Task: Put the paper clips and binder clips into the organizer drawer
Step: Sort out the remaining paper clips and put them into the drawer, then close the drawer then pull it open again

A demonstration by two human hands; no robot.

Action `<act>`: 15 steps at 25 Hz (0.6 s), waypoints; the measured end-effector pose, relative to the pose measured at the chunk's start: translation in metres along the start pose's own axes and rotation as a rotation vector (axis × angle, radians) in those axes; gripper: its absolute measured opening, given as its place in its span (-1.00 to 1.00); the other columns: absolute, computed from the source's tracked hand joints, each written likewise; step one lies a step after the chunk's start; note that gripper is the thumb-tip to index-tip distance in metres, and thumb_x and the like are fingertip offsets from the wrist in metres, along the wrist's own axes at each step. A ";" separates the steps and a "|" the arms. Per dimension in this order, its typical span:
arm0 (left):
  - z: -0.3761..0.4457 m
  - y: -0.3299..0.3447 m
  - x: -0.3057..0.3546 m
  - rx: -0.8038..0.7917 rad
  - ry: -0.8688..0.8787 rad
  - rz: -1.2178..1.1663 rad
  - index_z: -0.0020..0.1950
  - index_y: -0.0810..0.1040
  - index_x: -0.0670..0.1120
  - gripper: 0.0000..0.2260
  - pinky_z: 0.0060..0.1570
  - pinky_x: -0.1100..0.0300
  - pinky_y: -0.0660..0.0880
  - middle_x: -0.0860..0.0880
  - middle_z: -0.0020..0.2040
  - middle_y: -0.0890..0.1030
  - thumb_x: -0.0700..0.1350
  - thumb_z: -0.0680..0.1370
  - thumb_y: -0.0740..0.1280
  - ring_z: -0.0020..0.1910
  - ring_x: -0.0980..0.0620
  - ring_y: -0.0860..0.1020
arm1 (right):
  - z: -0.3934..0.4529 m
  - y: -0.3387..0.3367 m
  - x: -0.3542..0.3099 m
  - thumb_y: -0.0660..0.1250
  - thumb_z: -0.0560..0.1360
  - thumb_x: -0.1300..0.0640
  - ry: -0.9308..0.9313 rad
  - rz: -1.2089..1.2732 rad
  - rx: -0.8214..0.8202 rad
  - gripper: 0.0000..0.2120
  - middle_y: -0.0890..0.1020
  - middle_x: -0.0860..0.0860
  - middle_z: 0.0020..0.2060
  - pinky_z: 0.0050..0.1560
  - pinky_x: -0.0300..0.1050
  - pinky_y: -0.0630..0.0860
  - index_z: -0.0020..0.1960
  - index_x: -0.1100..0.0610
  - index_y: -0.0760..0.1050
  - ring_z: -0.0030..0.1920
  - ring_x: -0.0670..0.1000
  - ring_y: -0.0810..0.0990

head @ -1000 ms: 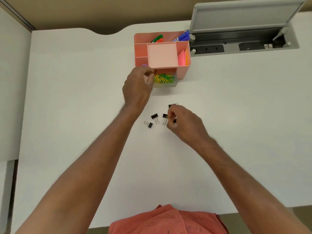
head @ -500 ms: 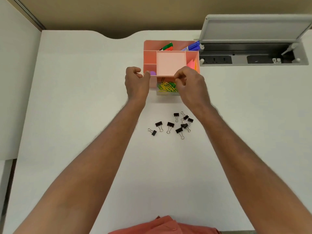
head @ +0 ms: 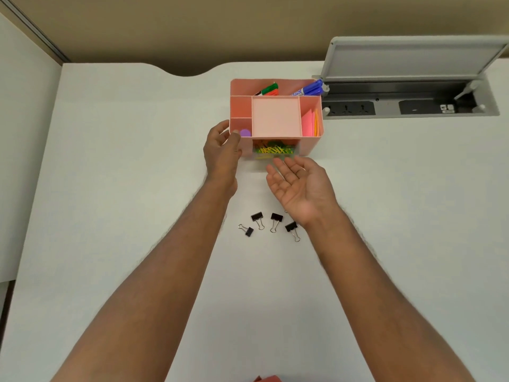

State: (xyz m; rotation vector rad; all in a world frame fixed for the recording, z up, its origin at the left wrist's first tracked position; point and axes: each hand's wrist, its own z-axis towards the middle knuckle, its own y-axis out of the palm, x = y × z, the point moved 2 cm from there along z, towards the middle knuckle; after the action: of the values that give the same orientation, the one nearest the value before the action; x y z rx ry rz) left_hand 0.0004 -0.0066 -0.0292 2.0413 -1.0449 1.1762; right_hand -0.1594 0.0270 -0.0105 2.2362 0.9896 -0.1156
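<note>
Behind right fingers (head: 278, 169): paper clips (head: 272, 150)

Head view — 1 wide-angle camera worn on the person's head, looking forward and steeply down onto a white desk (head: 110, 188). Both forearms enter from the bottom edge and run up toward mid-frame, the left hand (head: 221, 153) and right hand (head: 300, 183) near the centre. The pink organizer (head: 311, 146) sits just above centre, near enough to make out its separate compartments; the grey socket hatch (head: 413, 106) fills the upper right, and a beige wall strip runs along the top. Straight lines bow toward the frame edges — lens distortion. No 2nd view; nothing shared.
</note>
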 end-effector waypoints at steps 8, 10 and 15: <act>0.000 0.000 0.000 -0.009 -0.002 -0.014 0.25 0.53 0.06 -0.78 0.10 0.12 0.63 0.04 0.15 0.66 -0.15 0.63 0.35 0.03 0.17 0.63 | 0.021 0.017 -0.014 0.24 0.61 0.18 -0.003 -0.118 -0.023 -0.66 0.65 0.10 0.24 0.29 0.06 0.55 0.36 0.21 0.48 0.26 0.14 0.63; -0.001 0.000 0.000 -0.003 0.001 0.001 0.25 0.52 0.08 -0.78 0.10 0.11 0.63 0.02 0.19 0.64 -0.14 0.63 0.35 0.06 0.15 0.62 | 0.024 0.009 -0.008 0.24 0.62 0.17 -0.109 -0.380 0.005 -0.66 0.66 0.01 0.22 0.19 -0.02 0.60 0.39 0.11 0.48 0.21 0.09 0.65; 0.001 0.001 0.000 0.001 -0.006 0.020 0.35 0.50 0.03 -0.71 0.19 0.02 0.61 -0.03 0.30 0.61 -0.10 0.63 0.36 0.22 0.00 0.59 | 0.036 -0.016 0.004 0.22 0.57 0.13 -0.681 -1.567 0.089 -0.45 0.47 -0.08 0.25 0.05 0.01 0.58 0.52 -0.17 0.25 0.12 0.02 0.56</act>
State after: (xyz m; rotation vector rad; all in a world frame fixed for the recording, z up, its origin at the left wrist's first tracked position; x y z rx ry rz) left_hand -0.0002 -0.0075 -0.0298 2.0413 -1.0697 1.1814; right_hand -0.1610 0.0146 -0.0480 0.8086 1.9904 -1.4449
